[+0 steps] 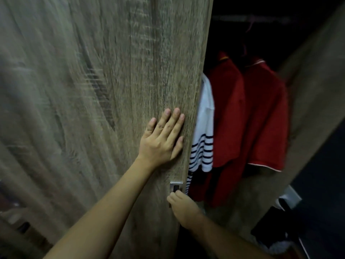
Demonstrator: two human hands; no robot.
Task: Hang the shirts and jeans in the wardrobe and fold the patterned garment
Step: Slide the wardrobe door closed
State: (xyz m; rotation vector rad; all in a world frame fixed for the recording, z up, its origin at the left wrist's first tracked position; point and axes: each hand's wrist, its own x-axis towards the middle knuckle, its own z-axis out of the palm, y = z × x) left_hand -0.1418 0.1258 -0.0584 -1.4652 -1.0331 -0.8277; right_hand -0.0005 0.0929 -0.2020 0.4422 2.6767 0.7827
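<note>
A wood-grain wardrobe door (112, 90) fills the left and middle of the view. My left hand (164, 139) lies flat on it near its right edge, fingers spread, holding nothing. My right hand (183, 206) is lower down, its fingers at the small metal recessed handle (175, 186) on the door's edge. Through the gap to the right hang a white shirt with dark stripes (202, 143) and two red shirts (231, 124) (265, 116) on hangers in the dark interior.
A second wooden door or side panel (315, 86) bounds the opening on the right. Dark and white items (280, 228) lie low at the right, too dim to name. The hanging rail (252, 18) is barely visible at the top.
</note>
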